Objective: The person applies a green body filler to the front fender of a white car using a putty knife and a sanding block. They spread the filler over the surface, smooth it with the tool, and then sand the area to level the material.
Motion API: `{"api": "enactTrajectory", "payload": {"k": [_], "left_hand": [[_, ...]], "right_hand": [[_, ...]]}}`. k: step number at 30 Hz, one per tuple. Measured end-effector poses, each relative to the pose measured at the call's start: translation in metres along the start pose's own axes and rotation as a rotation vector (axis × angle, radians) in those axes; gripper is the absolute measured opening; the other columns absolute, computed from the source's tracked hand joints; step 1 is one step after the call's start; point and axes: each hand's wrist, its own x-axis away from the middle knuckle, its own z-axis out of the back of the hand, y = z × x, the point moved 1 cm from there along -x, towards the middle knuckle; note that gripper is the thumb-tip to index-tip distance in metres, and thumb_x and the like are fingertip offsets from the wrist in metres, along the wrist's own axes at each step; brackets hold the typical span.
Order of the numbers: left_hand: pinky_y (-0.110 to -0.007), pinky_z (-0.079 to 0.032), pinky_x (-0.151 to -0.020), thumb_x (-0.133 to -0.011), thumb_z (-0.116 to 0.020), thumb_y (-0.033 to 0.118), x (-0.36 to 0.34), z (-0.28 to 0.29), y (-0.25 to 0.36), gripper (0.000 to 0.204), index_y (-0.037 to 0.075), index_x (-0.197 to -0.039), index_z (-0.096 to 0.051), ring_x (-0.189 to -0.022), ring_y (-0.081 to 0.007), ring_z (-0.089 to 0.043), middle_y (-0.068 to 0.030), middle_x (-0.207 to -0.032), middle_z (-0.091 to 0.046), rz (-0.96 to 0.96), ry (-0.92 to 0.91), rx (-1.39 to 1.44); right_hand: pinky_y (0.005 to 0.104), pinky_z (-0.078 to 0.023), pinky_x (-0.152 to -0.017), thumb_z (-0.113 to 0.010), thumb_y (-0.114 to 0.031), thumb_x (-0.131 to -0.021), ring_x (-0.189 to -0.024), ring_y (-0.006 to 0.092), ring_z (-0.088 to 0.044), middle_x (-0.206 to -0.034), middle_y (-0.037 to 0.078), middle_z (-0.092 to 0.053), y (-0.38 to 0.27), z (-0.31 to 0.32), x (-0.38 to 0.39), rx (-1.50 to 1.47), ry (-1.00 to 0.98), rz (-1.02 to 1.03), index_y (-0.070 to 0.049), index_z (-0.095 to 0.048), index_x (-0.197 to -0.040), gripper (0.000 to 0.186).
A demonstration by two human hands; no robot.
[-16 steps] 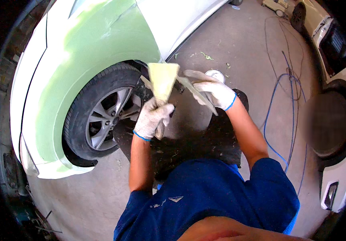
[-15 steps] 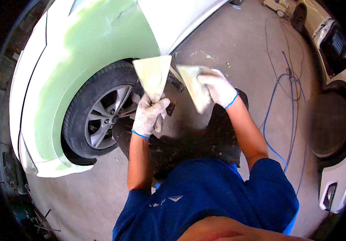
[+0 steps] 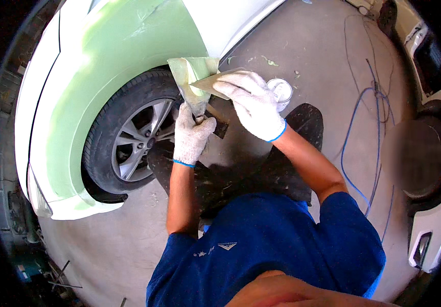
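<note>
My left hand (image 3: 191,134), in a white knit glove with a blue cuff, grips the narrow end of a putty knife (image 3: 179,72). Its wide blade points away from me and bears pale yellow-green filler (image 3: 199,65). In my gloved right hand (image 3: 255,105) is a second flat spreader (image 3: 211,84), pinched along its edge. That spreader's tip lies across the face of the left blade, at the filler. Beyond both hands rises the white car's fender (image 3: 128,51), largely coated in pale green, above the wheel (image 3: 143,138).
A white-lidded can (image 3: 280,93) stands on the floor just beyond my right hand. Green scraps (image 3: 269,61) lie farther off. Blue and dark hoses (image 3: 347,133) coil on the right, before another white vehicle (image 3: 433,230). My dark-clad knees are below my hands.
My right hand has swung left, bringing its spreader from apart onto the left blade. The filler there is now spread differently. The can has come into sight.
</note>
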Motion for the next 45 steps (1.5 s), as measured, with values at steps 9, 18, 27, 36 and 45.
{"api": "enactTrajectory", "payload": {"k": [9, 18, 27, 36, 45], "left_hand": [[-0.031, -0.044, -0.071, -0.069, -0.062, 0.003, -0.003, 0.027, 0.028, 0.039, 0.001, -0.108, -0.059, -0.076, -0.02, -0.048, -0.0076, -0.089, -0.047, -0.177, 0.138, -0.421], [-0.023, -0.043, -0.054, -0.08, -0.076, 0.003, 0.01, 0.116, 0.044, 0.034, 0.002, -0.108, -0.057, -0.063, -0.0077, -0.052, -0.0001, -0.08, -0.058, 0.005, 0.425, -0.096], [-0.024, -0.041, -0.05, -0.087, -0.074, 0.02, -0.018, 0.217, 0.125, 0.033, 0.004, -0.109, -0.057, -0.058, -0.0078, -0.052, -0.0007, -0.077, -0.057, -0.105, 0.511, -0.458], [-0.022, -0.028, -0.032, -0.089, -0.072, 0.027, -0.115, 0.334, 0.217, 0.024, 0.009, -0.096, -0.058, -0.038, -0.0049, -0.041, 0.0018, -0.061, -0.05, -0.328, 0.601, -0.5], [-0.017, -0.028, -0.03, -0.091, -0.071, 0.025, -0.239, 0.41, 0.221, 0.025, 0.017, -0.075, -0.053, -0.042, -0.0019, -0.042, 0.0057, -0.057, -0.049, -0.251, 0.51, -0.162]], "right_hand": [[0.0389, -0.051, -0.093, -0.05, 0.001, -0.09, -0.101, 0.0313, -0.065, -0.107, 0.014, -0.068, 0.01, -0.016, 0.008, -0.409, -0.111, -0.252, -0.006, -0.068, -0.111, 0.028], [0.0412, -0.048, -0.102, -0.051, -0.004, -0.087, -0.111, 0.0279, -0.062, -0.125, 0.015, -0.062, 0.082, -0.054, 0.008, -1.726, 0.367, -1.036, 0.004, -0.053, -0.131, 0.045], [0.039, -0.057, -0.083, -0.052, -0.004, -0.091, -0.094, 0.0253, -0.066, -0.105, 0.013, -0.065, 0.087, -0.112, -0.079, -1.476, 0.308, -1.015, 0.003, -0.057, -0.124, 0.034], [0.0346, -0.057, -0.078, -0.056, -0.008, -0.094, -0.09, 0.0192, -0.068, -0.108, 0.009, -0.067, 0.128, -0.131, -0.166, -1.134, 0.248, -0.772, -0.002, -0.059, -0.124, 0.031], [0.0468, -0.051, -0.087, -0.055, -0.019, -0.092, -0.094, 0.0413, -0.063, -0.106, 0.022, -0.064, 0.152, -0.168, -0.242, 0.079, 0.398, -0.424, -0.01, -0.063, -0.121, 0.032]]}}
